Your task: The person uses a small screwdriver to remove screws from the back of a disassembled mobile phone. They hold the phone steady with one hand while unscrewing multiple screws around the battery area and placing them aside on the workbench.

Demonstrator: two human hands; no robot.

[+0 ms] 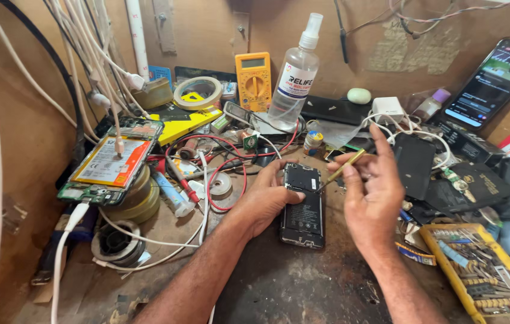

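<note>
An opened black phone [302, 217] lies back-up on the dark, worn bench top, its battery and board exposed. My left hand [265, 199] rests on its left edge, thumb pressed on the phone just below the upper board. My right hand [372, 193] pinches a slim yellow-handled tool [345, 167]; the tool's tip touches the phone's upper right part.
A second opened phone [108, 165] with an orange battery sits on tape rolls at left, cabled. At the back stand a clear spray bottle [294, 77], a yellow multimeter [253, 80] and a tape roll [197, 92]. A yellow tray of bits [478, 270] lies at right, below black phone covers [414, 163] and a lit phone [492, 80].
</note>
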